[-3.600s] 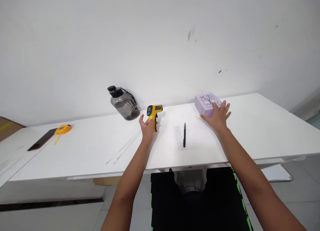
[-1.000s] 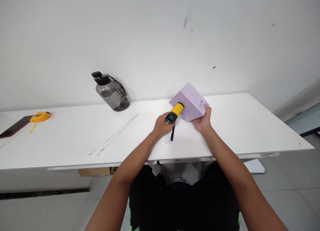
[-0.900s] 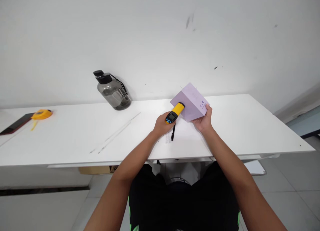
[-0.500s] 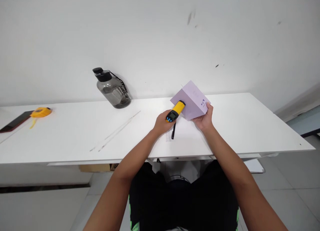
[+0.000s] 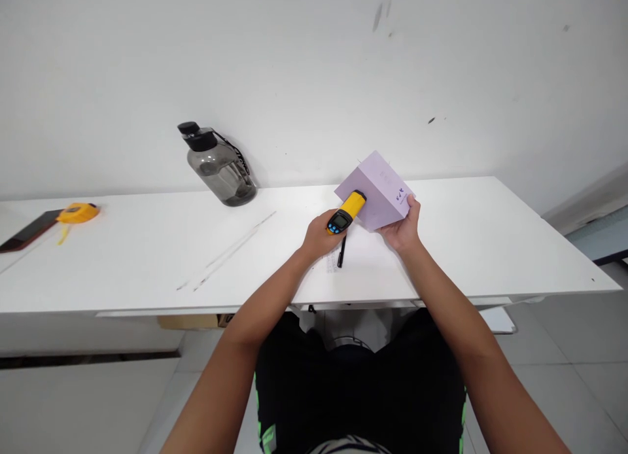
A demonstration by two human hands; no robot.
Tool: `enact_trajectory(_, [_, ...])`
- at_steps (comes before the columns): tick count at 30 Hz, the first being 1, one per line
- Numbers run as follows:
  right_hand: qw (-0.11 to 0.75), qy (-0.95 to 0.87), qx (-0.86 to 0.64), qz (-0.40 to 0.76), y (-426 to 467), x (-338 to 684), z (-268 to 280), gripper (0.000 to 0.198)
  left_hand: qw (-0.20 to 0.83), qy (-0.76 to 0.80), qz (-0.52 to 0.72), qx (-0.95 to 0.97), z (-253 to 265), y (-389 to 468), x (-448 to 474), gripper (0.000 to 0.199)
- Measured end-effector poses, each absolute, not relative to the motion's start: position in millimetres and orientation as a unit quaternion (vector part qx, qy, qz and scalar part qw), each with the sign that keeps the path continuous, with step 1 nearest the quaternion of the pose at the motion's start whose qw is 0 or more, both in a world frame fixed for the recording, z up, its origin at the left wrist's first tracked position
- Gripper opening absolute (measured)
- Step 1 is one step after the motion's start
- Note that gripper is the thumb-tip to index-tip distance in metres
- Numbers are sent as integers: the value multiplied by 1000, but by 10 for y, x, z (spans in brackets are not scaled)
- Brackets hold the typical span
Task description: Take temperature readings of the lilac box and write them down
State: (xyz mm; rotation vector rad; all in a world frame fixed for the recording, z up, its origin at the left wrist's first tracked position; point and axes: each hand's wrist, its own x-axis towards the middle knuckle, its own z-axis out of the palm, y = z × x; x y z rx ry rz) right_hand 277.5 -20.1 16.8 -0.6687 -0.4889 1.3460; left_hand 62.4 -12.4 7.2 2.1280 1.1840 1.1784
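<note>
My left hand is wrapped round the grip of a yellow and black infrared thermometer with a small screen and blue buttons. Its nose points at the near face of a light purple box, very close to it; whether they touch I cannot tell. My right hand grips that box at its lower right corner, thumb on the printed side, and keeps it tilted over the table. Below the thermometer a black pen lies on a sheet of paper with faint writing.
On the white table a grey see-through water bottle stands by the wall at the left back. Farther left lie a yellow tape measure and a dark flat object. The table's right edge slopes toward me.
The whole view has shifted slightly, with table and bottle a little higher in the picture. Both hands keep their hold, and the thermometer still points at the box.
</note>
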Motion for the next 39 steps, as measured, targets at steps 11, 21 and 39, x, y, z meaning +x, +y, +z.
enact_trajectory(11, [698, -223, -298, 611, -206, 2774, 158, 46, 214, 427, 417, 774, 56, -115, 611, 38])
enact_trajectory(21, [695, -241, -297, 609, -206, 2782, 152, 47, 214, 415, 426, 775, 57, -120, 606, 39])
enact_trajectory(39, [683, -255, -312, 609, -232, 2771, 189, 49, 183, 451, 381, 786, 96, -109, 613, 22])
